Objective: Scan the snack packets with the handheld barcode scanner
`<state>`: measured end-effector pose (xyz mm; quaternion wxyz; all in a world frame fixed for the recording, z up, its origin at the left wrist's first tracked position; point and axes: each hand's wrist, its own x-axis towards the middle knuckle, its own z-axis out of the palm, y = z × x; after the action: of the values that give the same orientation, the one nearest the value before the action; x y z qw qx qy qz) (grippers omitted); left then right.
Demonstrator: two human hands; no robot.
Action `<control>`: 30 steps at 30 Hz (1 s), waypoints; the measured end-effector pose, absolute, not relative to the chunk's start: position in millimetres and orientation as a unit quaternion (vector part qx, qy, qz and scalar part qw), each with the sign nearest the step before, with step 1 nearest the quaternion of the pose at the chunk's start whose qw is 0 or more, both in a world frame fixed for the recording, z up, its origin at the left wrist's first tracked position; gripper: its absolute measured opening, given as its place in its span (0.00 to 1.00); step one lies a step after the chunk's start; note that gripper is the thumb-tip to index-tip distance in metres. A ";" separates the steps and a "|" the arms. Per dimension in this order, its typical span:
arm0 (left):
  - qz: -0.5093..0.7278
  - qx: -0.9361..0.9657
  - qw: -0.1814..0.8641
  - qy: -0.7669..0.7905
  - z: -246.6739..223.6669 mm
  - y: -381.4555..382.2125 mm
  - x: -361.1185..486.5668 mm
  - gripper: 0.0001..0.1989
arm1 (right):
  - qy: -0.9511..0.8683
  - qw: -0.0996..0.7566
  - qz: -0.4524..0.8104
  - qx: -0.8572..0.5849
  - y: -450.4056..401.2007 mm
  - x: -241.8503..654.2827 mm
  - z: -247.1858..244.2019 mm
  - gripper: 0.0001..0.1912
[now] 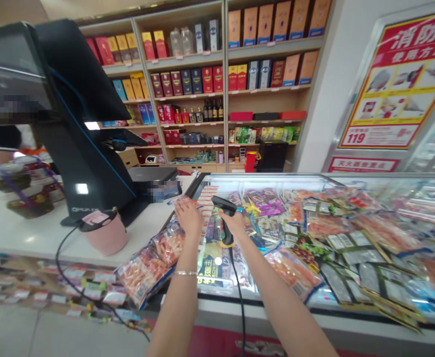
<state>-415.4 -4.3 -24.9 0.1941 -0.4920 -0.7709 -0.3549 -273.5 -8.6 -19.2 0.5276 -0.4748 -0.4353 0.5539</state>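
Observation:
My right hand (234,221) is wrapped round the grip of a black barcode scanner (223,203), its head tilted to the left. A black cable runs down from the scanner between my forearms. My left hand (189,216) is closed over a clear snack packet (182,201) at the counter's edge; its fingertips are partly lost against the shiny plastic. Closer to me, beside my left forearm, lie plastic packets of orange-pink snacks (146,270). Under the scanner, flat packets (264,203) show through the glass-topped case.
A black checkout terminal (87,144) stands on the white counter (143,223), with a pink pot (106,233) and jars (27,198) beside it. Silver-and-green packets (351,248) and more orange snack packets (295,272) are piled on the right. Shelves of boxes (225,89) line the wall.

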 end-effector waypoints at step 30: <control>-0.184 -0.771 -0.053 -0.607 -25.2 -19.0 -173.6 0.24 | -0.422 0.623 0.323 -0.574 -19.2 34.4 25.6 0.12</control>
<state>-173.6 -19.0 -25.2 -0.0533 -0.7713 -0.6070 -0.1837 34.4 -19.2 25.6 0.6230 -0.5738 -0.4221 0.3232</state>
